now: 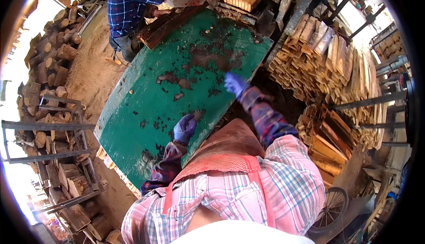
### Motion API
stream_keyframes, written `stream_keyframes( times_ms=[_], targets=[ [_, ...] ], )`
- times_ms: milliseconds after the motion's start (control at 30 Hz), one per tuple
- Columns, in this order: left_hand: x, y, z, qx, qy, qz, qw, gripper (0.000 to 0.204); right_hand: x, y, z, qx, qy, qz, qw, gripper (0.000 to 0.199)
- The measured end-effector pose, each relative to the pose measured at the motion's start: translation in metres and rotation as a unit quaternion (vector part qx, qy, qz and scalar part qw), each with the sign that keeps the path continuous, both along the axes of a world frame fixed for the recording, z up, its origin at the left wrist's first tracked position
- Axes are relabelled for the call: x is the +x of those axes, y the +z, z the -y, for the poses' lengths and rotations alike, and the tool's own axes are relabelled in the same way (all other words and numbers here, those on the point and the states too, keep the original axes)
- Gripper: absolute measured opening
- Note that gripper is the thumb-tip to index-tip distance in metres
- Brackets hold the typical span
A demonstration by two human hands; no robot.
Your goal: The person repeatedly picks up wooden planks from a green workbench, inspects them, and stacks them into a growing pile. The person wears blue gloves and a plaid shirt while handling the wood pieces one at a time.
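Purple-gloved, your left hand [185,129] curls over the table [137,106], its grip unclear. Your right hand [235,85], fingers extended, is by the table's edge.

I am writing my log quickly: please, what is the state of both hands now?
Left hand: fingers curled over the table; grip cannot be told.
Right hand: open, nothing visible in it.

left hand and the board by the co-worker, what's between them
In the head view, scattered clumps of dark debris lie on the green table between the left hand and the board.
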State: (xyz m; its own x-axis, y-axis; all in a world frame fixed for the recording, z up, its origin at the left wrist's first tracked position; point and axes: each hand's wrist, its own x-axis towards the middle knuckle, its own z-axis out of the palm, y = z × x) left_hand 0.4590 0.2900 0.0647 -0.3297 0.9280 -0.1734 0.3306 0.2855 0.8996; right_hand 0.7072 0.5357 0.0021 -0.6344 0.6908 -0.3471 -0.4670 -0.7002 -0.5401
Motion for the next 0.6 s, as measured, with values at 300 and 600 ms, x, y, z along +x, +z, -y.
stream_keyframes(
  times_ms=[300, 600],
  targets=[
    [0.039, 0.014, -0.129, 0.063, 0.154, 0.034, 0.985, 0.022, 0.051, 0.036, -0.343, 0.285, -0.095, 0.6, 0.742, 0.07],
    [0.079, 0.049, -0.198, -0.024, 0.159, 0.115, 0.98, 0.023, -0.002, 0.053, -0.422, 0.159, -0.048, 0.752, 0.638, 0.074]
  ],
)
